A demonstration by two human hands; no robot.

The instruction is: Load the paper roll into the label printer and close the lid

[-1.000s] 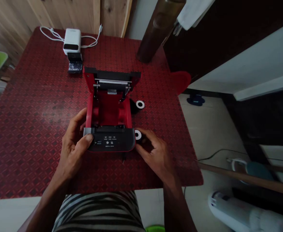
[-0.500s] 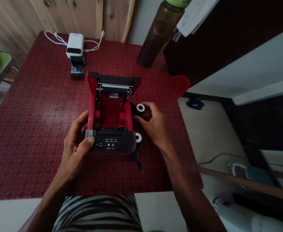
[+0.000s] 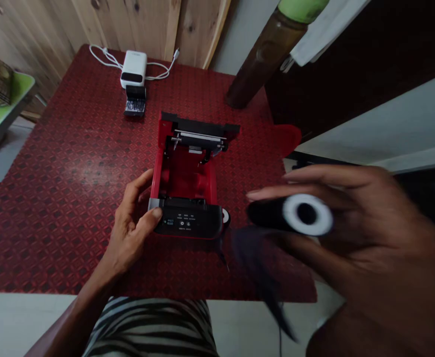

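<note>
A red and black label printer (image 3: 188,220) stands on the table with its lid (image 3: 202,128) raised and its red inner bay bare. My left hand (image 3: 134,225) grips the printer's left front corner, thumb on top and fingers along the side. Raised close to the camera, my right hand (image 3: 373,233) is closed around a roll of black ribbon (image 3: 267,213) with a white core ring; a loose dark strip (image 3: 269,287) hangs from it. Another black roll with a white core (image 3: 225,216) lies against the printer's right front side, its strip trailing on the table.
On the red patterned table (image 3: 72,198), a white device (image 3: 134,68) with a white cable sits at the back, a small black strip before it. A tall brown bottle (image 3: 265,59) with a green lid stands back right. A red round edge (image 3: 288,139) shows beyond the right side.
My right hand has lifted a ribbon roll from beside the printer up towards the camera, to the right. The left hand keeps its hold on the printer. The view has shifted slightly.
</note>
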